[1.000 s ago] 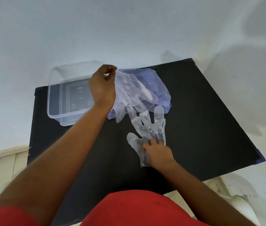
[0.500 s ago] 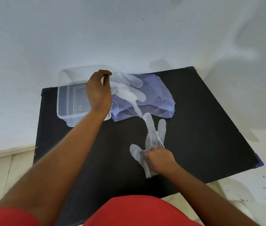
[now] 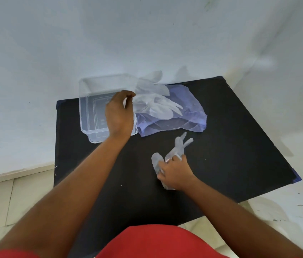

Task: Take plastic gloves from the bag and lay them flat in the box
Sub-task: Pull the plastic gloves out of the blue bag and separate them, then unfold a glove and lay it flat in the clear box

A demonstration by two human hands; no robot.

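A clear plastic box [image 3: 91, 101] stands at the back left of the black table [image 3: 230, 146]. Right of it lies a crumpled bluish plastic bag [image 3: 189, 118]. My left hand [image 3: 119, 116] hovers over the box's right side and pinches the cuff of a clear plastic glove [image 3: 156, 103], which hangs in the air above the bag, its fingers spread to the right. My right hand [image 3: 174, 174] grips a second clear glove [image 3: 176, 149], bunched up on the table in front of the bag, with its fingers pointing away from me.
A white wall rises close behind the table. Pale floor tiles show at the left and right of the table. My red clothing fills the bottom edge of the view.
My left hand has lifted its glove up and left, toward the box, so it now hangs apart from the other glove. My right hand has gathered its glove from flat into a bunch.
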